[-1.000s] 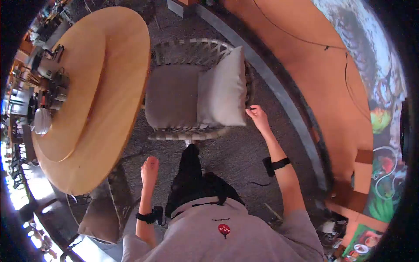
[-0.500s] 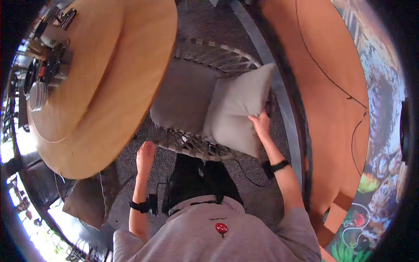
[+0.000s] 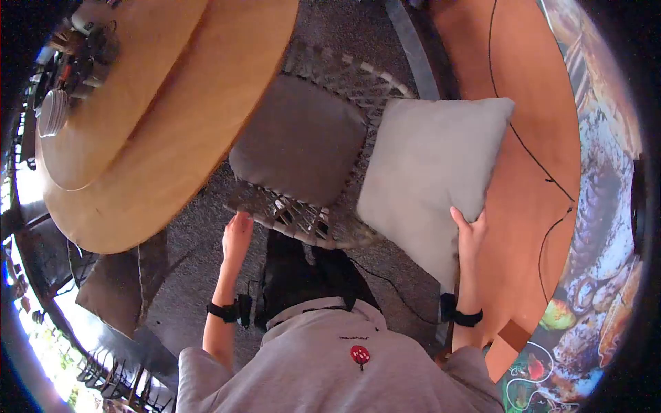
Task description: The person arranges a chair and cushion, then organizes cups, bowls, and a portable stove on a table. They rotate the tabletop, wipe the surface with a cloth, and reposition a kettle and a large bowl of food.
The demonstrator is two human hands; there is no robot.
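Right hand point(image 3: 468, 234): clamped on the lower right edge of the pillow point(image 3: 430, 172), thumb on the front face, fingers wrapped behind.
Pillow: light grey, square, held face-up to the camera, tilted, over the right side of the chair point(image 3: 303, 220); left edge overlapping the woven back in view, contact there impossible to tell.
Left hand point(image 3: 237, 237): released, fingers straight and together, holding nothing, at the front rim of the chair; touching or just short of it, cannot tell.
Chair: woven strap frame, tucked against the round surface point(image 3: 179, 124).
Seat cushion point(image 3: 299, 141): darker grey, lying flat in the chair, just left of the pillow.
Surface: round, wooden, 2 tiers, at the upper left; a stack of plates point(image 3: 51, 113) and small items at its far edge, too blurred to name.
Wristbands: 1 black band on the left wrist point(image 3: 224, 311), 1 on the right wrist point(image 3: 465, 316).
Second cushion point(image 3: 117, 286): grey-brown, at the lower left, beneath the edge of the surface.
Wall point(image 3: 530, 103): orange, behind the pillow, with a thin black cable point(image 3: 523, 148) running down it.
Floor point(image 3: 186, 227): dark grey carpet under the chair.
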